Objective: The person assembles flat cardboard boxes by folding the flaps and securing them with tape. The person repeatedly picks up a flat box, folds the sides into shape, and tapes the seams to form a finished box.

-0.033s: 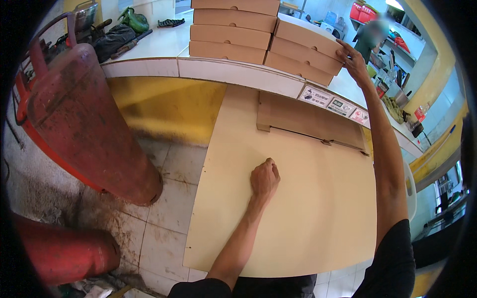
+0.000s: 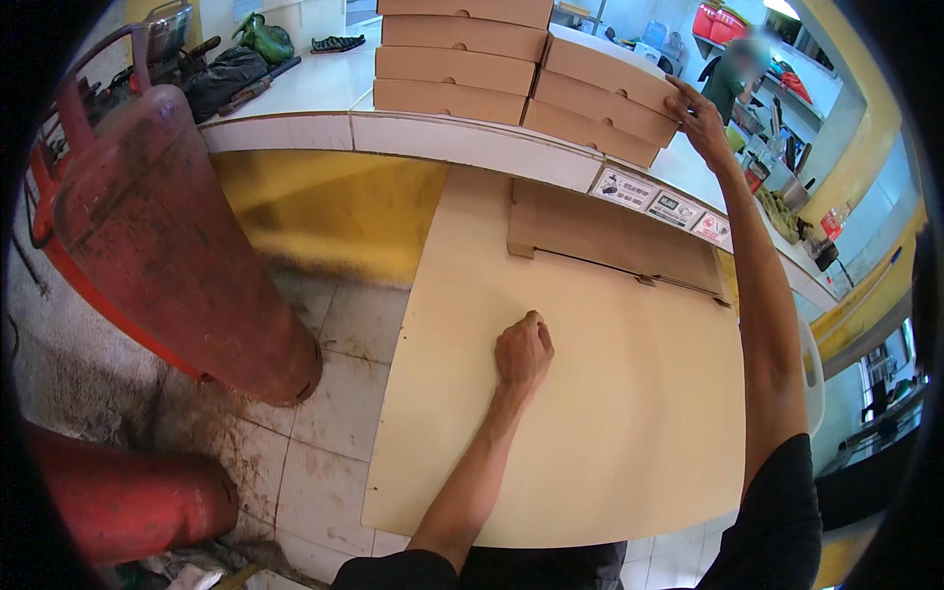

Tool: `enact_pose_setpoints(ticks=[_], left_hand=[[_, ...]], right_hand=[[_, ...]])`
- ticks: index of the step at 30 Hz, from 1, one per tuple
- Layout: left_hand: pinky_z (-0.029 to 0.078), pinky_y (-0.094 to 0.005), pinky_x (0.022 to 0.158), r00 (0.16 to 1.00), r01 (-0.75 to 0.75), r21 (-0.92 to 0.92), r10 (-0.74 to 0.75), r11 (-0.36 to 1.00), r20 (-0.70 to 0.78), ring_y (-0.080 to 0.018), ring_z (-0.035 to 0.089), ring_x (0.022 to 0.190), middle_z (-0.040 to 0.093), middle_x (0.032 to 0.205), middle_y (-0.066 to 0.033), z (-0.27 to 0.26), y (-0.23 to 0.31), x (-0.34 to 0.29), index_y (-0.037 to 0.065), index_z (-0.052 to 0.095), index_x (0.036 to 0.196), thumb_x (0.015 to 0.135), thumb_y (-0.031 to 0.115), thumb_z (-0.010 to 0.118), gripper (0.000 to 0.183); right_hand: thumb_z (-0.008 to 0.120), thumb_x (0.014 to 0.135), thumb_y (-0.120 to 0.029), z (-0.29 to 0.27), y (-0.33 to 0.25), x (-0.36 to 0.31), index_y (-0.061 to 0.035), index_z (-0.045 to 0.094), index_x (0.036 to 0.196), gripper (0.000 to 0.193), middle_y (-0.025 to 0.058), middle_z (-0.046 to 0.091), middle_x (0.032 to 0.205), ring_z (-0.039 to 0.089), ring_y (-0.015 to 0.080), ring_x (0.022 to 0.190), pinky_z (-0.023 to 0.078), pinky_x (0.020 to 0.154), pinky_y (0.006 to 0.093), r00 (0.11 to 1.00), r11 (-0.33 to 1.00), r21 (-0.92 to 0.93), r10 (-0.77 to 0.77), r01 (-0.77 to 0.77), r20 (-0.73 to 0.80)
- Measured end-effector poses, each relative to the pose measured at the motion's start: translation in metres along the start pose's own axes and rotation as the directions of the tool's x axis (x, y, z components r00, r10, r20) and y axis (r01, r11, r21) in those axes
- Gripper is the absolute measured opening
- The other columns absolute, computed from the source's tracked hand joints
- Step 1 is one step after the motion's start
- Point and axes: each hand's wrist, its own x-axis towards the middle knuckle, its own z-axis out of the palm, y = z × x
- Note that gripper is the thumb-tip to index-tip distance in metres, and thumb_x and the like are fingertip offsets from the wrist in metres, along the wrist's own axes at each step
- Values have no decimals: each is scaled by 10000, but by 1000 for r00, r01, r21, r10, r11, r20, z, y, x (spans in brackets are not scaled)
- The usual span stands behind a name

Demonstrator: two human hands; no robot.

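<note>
My right hand (image 2: 700,120) reaches up to the cardboard boxes on the counter. Its fingers grip the right corner of the top box (image 2: 612,71) in the right-hand stack. Beside it rises a taller stack of the same brown boxes (image 2: 454,67), each with a small half-round notch at its front edge. Curled into a fist, my left hand (image 2: 524,351) rests on the pale tan tabletop (image 2: 610,413); nothing shows in it. A flat folded piece of brown cardboard (image 2: 615,233) lies at the table's far side, partly under the counter's edge.
Two worn red gas cylinders (image 2: 182,246) stand and lie on the left, over dirty floor tiles (image 2: 339,393). The white counter (image 2: 472,138) runs across the back, with dark and green bags (image 2: 265,41) at its left. Another person (image 2: 733,79) is in the background at the right.
</note>
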Motion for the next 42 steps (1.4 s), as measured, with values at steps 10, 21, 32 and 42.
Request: enact_pose_setpoints(ticks=[10,21,32,42], left_hand=[[573,-440,694,999,41,-4,-41,999,24,-342,719,770,721,830,-177,-4,3,10,23,651,906,917,94,634,74],[558,-453,694,998,54,-48,-52,997,36,-346,714,755,711,788,-170,-3,-1,12,36,660,917,929,125,618,99],[552,-462,664,998,57,-50,-56,997,10,-363,708,717,710,771,-172,-2,-2,13,40,672,911,918,131,621,105],[559,-458,677,998,60,-56,-59,997,25,-359,716,743,718,789,-169,-1,0,12,42,675,923,920,132,627,103]], right_hand=[[684,960,-268,86,-19,-156,-33,728,977,240,133,728,851,684,259,723,533,682,379,993,982,-146,-119,121,24],[757,921,-278,155,44,-178,-34,727,1160,343,97,751,1101,696,231,1006,552,889,377,798,993,46,57,-106,600],[781,878,-305,146,39,-166,-49,763,1092,334,101,763,1080,708,247,1021,537,903,376,742,974,-7,178,-227,647],[684,944,-188,154,61,-176,-45,726,1113,226,124,752,1024,712,305,950,551,840,415,865,984,-169,40,52,500]])
